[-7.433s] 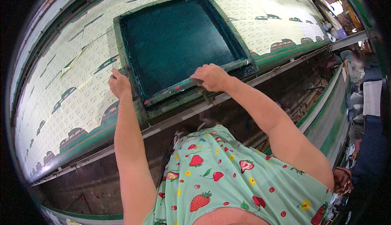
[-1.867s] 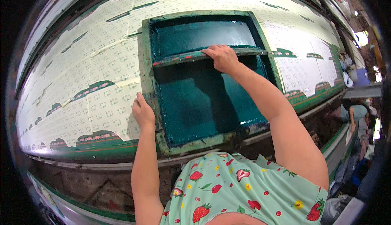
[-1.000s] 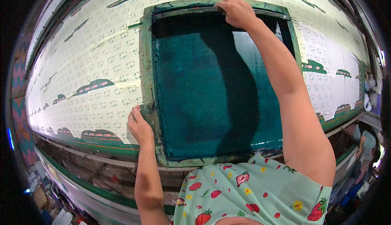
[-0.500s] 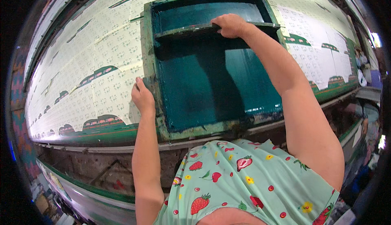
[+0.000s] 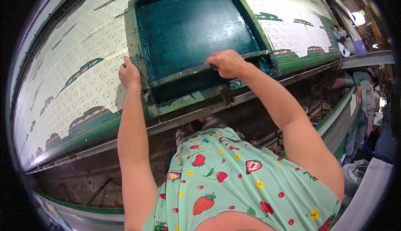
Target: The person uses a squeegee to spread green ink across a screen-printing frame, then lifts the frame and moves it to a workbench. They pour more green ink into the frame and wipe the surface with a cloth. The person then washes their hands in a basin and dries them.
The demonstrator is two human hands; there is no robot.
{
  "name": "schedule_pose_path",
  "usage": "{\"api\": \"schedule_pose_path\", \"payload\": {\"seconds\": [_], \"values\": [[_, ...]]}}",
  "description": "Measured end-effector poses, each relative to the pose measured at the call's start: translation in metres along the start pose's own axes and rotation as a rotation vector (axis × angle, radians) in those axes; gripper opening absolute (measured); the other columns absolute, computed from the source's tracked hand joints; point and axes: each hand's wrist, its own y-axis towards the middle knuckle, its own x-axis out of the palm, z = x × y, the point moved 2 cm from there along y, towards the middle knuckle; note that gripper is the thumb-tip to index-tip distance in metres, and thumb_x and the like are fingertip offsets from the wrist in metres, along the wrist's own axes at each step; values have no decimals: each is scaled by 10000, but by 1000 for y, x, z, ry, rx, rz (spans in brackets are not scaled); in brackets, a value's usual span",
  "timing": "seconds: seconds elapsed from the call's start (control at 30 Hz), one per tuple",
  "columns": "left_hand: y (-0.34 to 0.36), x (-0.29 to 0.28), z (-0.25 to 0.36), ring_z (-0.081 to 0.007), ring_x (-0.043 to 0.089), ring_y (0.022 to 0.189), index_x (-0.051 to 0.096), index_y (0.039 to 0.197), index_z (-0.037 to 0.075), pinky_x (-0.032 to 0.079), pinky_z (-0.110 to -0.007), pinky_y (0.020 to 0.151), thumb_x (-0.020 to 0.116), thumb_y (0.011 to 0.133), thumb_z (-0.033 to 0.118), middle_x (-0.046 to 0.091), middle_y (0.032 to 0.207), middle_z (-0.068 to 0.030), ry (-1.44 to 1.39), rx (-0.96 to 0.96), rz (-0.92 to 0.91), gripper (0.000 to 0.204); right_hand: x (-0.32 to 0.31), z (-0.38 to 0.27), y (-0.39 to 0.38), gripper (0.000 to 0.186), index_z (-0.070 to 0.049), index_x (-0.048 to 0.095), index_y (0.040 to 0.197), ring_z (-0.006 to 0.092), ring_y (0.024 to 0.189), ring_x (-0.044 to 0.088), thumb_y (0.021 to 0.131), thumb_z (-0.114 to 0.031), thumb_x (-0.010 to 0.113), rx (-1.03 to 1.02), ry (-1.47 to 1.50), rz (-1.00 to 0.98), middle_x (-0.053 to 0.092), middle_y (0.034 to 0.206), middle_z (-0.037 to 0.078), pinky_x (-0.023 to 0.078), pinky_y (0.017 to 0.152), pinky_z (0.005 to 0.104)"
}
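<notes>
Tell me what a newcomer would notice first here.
The dark teal panel in its green-stained frame, upper centre, draws the eye. The right hand grips a long bar across its near end; the left hand is at the frame's left side. Below, a strawberry-print mint shirt stands out.

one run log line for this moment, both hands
left hand: at left side of frame, grip unclear | right hand: gripping long bar | bar: across frame's near part | frame: over pale printed sheet

Printing workshop with inked screen
</notes>
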Motion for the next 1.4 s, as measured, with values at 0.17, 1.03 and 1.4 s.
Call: {"api": "schedule_pose_path", "payload": {"seconds": [0.17,1.03,1.4], "values": [[-2,2,9,-505,696,1208,783,1165,-64,514,-558,1066,505,1086,450,761,1236,-315,175,52,-16,590,30,-16,-52,341,-163,798,1208,354,1096,730,869,-133,785,-67,-63,171,749,1113,106,589,941,489],[-4,21,24,-514,699,1203,753,1245,-33,534,-594,1041,396,1154,399,750,1284,-302,810,127,139,568,21,265,-173,611,-57,642,1513,432,1477,514,984,-329,785,182,522,683,569,1576,225,388,1263,511],[20,12,-13,-535,670,1224,747,1274,-61,506,-578,1071,401,1161,431,732,1291,-337,711,132,97,612,72,295,-155,454,61,620,1493,236,1376,633,1088,-127,700,311,1278,872,639,1517,155,490,1200,369]]}}
